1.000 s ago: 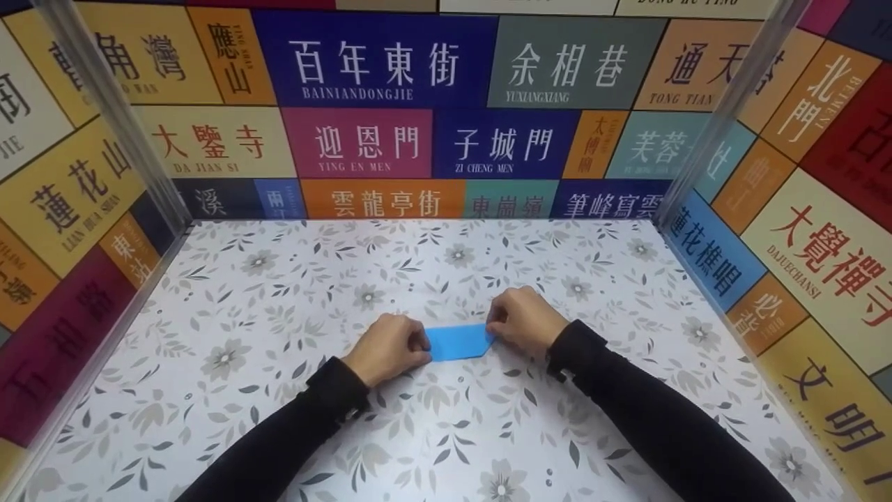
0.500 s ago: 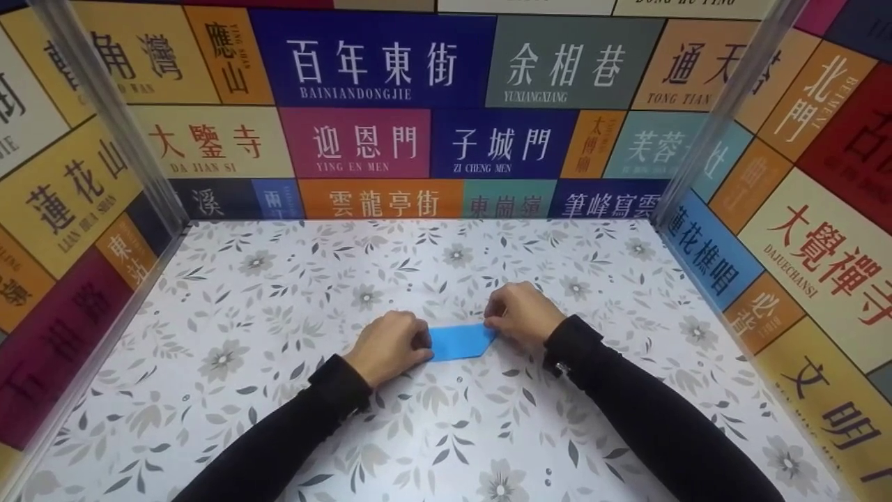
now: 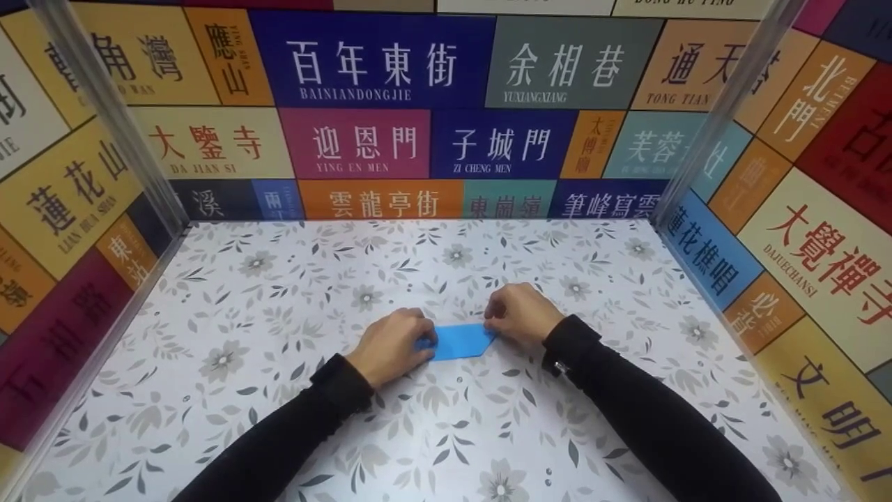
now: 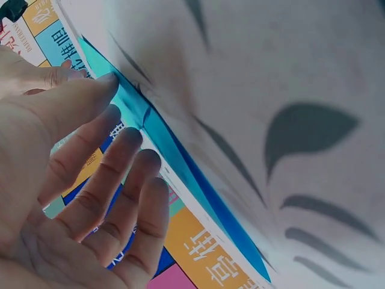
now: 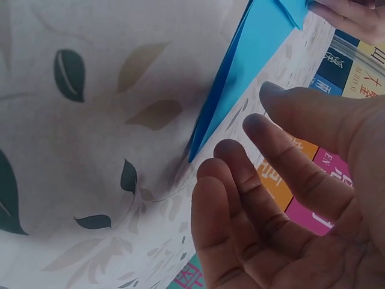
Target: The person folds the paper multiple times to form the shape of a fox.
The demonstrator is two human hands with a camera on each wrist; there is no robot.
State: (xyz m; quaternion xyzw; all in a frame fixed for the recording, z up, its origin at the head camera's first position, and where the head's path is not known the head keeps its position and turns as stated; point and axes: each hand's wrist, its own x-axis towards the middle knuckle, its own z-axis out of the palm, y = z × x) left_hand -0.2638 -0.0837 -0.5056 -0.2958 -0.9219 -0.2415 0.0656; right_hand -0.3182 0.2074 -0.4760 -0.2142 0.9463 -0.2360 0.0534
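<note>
A strip of folded blue paper (image 3: 461,341) lies on the table between my two hands, its right end cut off at a slant. My left hand (image 3: 397,345) pinches the left end, and a bit of blue shows between its thumb and fingers. In the left wrist view the thumb lies against the paper (image 4: 174,150), where a small crease shows. A turned-over flap is visible in the right wrist view on the paper (image 5: 243,66), close to the left hand. My right hand (image 3: 526,314) stays at the right end, fingertips beside the corner, thumb and forefinger apart.
The table (image 3: 313,432) has a white cover printed with grey flowers and leaves. Walls of coloured panels (image 3: 373,59) with Chinese lettering enclose it at the back and both sides, with clear strips (image 3: 129,111) at the corners.
My left hand has slid slightly right and up along the strip, and blue paper now shows between its fingers. My right hand has moved only a little at the right end.
</note>
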